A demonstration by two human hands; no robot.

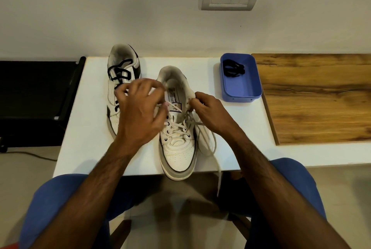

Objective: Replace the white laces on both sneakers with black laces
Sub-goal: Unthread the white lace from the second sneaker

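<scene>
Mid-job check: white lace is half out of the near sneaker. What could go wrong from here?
The near sneaker has its toe past the table edge; a hard pull by the left hand could tip it off. The loose white lace hangs below the table and may snag. The right hand pinches lace near the eyelets, so strands could tangle.

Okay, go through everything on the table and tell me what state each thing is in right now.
Far sneaker: laced in black.
Near sneaker: white lace partly undone.
White lace: loose end hanging off the table edge.
Blue tray: holds the black lace.
Left hand: pinching the lace.
Right hand: gripping the lace.
</scene>
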